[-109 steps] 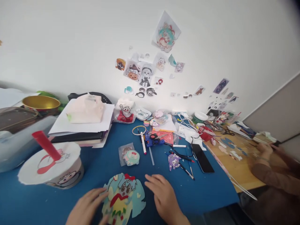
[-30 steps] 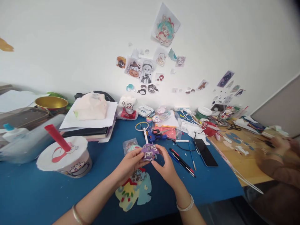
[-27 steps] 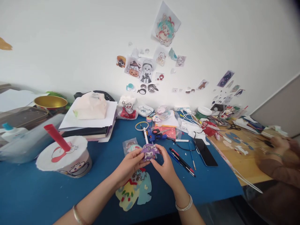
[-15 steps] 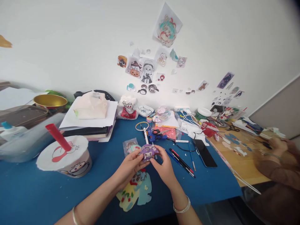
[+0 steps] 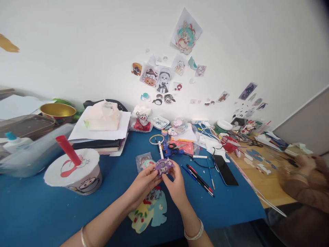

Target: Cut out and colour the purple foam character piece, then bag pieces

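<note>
Between both hands, above the blue table, is a small purple cartoon-character piece [image 5: 164, 167] with a dark face and pale trim. My left hand [image 5: 145, 180] pinches its left edge between thumb and fingers. The right edge is gripped by my right hand [image 5: 175, 181], thumb at the bottom and fingers behind. Partly hidden below my left hand lies a colourful flat cutout [image 5: 147, 212] in yellow and light blue. Just behind the hands lies a clear packet [image 5: 143, 160] with a cartoon figure.
A cup with a red straw [image 5: 74, 168] stands at left. Pens [image 5: 200, 180], a phone [image 5: 225, 170] and a blue glue gun [image 5: 173, 150] with a black cable lie at right and behind. Papers [image 5: 102, 128] are stacked at the back. A co-worker's hands [image 5: 305, 166] are at far right.
The purple piece has turned in my fingers, so its dark face shows more plainly. My right hand has shifted slightly inward. The whole view has moved a little.
</note>
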`<control>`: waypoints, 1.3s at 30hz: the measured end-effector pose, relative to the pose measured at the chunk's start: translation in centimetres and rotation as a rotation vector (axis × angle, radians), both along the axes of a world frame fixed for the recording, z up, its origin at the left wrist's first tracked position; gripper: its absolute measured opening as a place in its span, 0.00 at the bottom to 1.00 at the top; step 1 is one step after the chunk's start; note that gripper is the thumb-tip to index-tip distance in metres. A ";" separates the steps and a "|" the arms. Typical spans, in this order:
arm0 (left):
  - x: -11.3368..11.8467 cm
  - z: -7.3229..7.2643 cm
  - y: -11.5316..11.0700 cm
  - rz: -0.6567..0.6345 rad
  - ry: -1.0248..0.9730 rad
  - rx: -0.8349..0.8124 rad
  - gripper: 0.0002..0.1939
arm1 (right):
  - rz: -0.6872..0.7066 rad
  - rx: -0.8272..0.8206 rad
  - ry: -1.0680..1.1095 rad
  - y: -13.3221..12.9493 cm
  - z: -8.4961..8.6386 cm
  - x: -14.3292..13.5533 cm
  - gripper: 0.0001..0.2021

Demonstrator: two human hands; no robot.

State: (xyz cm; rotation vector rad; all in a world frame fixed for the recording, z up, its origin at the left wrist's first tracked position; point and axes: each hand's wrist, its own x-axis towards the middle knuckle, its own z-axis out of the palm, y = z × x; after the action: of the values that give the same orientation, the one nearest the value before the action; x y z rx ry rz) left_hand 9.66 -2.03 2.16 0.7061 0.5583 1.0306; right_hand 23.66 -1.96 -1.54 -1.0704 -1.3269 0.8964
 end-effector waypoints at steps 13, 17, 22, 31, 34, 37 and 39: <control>-0.3 0.1 -0.2 -0.078 0.191 0.070 0.26 | -0.106 -0.170 0.199 0.2 2.0 2.1 0.11; -0.2 -0.4 -0.1 -0.012 0.350 0.063 0.21 | -0.131 -0.219 0.268 -0.1 2.1 1.3 0.14; -0.2 -0.5 -0.2 0.069 0.448 0.037 0.18 | -0.155 -0.221 0.312 -0.4 2.3 0.9 0.15; 0.0 -0.3 0.0 0.095 0.509 0.048 0.21 | -0.185 -0.202 0.311 -0.3 1.9 1.2 0.14; -0.3 -0.6 0.1 0.091 0.513 0.064 0.22 | -0.211 -0.202 0.331 -0.2 2.0 1.6 0.14; -0.9 -0.5 0.1 0.115 0.522 0.090 0.22 | -0.237 -0.201 0.343 0.0 2.2 2.3 0.15; -1.6 -0.2 0.2 0.171 0.542 0.111 0.21 | -0.263 -0.195 0.351 0.0 2.4 3.1 0.16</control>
State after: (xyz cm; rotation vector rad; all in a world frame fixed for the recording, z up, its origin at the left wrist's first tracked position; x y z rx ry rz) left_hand 8.05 -1.84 1.95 1.0604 1.0497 1.0324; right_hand 26.71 -1.91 0.84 -1.1450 -0.8005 0.9749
